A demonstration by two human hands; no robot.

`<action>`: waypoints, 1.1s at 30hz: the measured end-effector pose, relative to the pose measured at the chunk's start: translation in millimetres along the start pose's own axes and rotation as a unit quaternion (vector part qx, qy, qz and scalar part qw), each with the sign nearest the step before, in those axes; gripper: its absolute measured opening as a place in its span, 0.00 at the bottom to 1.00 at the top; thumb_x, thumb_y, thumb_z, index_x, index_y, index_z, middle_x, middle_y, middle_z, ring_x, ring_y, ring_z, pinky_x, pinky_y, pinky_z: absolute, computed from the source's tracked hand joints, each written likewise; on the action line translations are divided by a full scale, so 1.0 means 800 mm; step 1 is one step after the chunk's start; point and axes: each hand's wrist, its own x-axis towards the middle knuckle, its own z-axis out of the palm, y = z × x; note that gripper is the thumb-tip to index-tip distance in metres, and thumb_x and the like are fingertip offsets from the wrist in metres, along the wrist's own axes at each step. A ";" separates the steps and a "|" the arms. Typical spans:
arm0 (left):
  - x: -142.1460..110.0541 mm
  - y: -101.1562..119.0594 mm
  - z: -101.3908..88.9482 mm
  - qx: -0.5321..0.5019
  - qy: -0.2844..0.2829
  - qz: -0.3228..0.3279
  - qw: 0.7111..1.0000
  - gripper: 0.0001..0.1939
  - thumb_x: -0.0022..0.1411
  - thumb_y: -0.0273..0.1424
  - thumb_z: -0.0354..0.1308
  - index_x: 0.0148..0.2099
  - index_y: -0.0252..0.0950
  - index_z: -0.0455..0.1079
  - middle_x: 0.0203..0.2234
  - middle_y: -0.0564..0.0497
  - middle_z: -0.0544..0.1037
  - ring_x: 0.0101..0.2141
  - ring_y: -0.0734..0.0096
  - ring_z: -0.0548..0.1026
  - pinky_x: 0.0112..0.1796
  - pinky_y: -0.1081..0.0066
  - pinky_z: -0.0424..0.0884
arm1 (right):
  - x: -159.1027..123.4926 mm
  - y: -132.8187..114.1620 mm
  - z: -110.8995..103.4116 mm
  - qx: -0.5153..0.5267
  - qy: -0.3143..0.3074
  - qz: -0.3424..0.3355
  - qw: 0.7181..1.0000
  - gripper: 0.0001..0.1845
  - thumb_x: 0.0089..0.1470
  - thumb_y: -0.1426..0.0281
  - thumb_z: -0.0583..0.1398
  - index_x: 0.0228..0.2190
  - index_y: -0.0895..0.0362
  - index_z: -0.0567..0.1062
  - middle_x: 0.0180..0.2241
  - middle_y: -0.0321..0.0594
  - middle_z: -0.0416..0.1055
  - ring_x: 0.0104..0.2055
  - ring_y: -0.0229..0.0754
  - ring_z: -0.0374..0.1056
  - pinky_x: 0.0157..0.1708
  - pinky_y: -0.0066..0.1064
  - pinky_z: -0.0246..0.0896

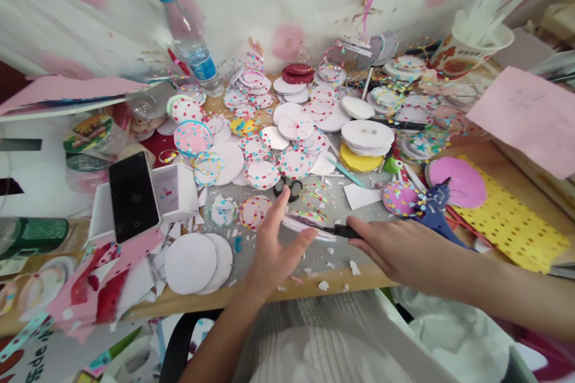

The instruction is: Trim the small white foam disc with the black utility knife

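Observation:
My right hand [381,248] is closed around the black handle of a knife [344,231] with a slim blade that points left. The blade lies over a white paper piece [314,228] with a sprinkle-dotted rim on the grey mat [265,248]. Beside that piece, my left hand [274,248] is open, its thumb and index finger spread apart. Whether its fingertips touch the piece I cannot tell. Just beyond the index fingertip are the black handles of scissors [294,190]. Small paper scraps [323,285] lie along the near table edge.
Several decorated discs [263,175] crowd the back. White discs [191,263] lie at the left, near a phone [133,196] leaning on a white box [175,188]. A water bottle [191,42] and paper cup [469,48] stand behind. A blue glue gun [438,209] rests right.

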 end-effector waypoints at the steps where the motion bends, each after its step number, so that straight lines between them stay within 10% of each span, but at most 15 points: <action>1: 0.001 -0.003 -0.003 -0.020 -0.005 -0.015 1.000 0.36 0.61 0.46 0.59 0.66 0.37 0.57 0.64 0.41 0.62 0.63 0.53 0.61 0.63 0.55 0.56 | 0.003 0.001 0.003 0.000 0.007 -0.006 1.000 0.11 0.67 0.66 0.47 0.37 0.56 0.66 0.21 0.38 0.74 0.20 0.46 0.73 0.18 0.32 0.36; 17: 0.001 -0.017 -0.009 -0.156 -0.051 -0.056 0.985 0.37 0.60 0.49 0.60 0.66 0.38 0.59 0.65 0.44 0.60 0.64 0.54 0.58 0.63 0.61 0.57 | 0.001 0.007 0.009 0.046 -0.019 -0.013 0.999 0.16 0.68 0.63 0.43 0.39 0.57 0.66 0.20 0.39 0.72 0.22 0.48 0.73 0.19 0.34 0.40; 25: -0.008 -0.016 -0.008 -0.159 -0.081 -0.073 0.981 0.37 0.58 0.50 0.60 0.64 0.38 0.59 0.64 0.42 0.61 0.64 0.52 0.59 0.63 0.57 0.56 | -0.016 0.022 0.002 0.222 -0.057 0.014 0.973 0.21 0.67 0.58 0.43 0.41 0.53 0.71 0.24 0.39 0.73 0.28 0.47 0.73 0.28 0.35 0.61; 33: -0.027 -0.017 -0.010 -0.068 -0.070 -0.069 0.993 0.35 0.57 0.47 0.62 0.62 0.39 0.59 0.60 0.40 0.65 0.60 0.50 0.64 0.59 0.53 0.60 | -0.043 0.022 0.013 0.407 0.091 0.080 0.905 0.16 0.59 0.56 0.57 0.44 0.50 0.74 0.35 0.39 0.76 0.34 0.46 0.72 0.30 0.30 0.67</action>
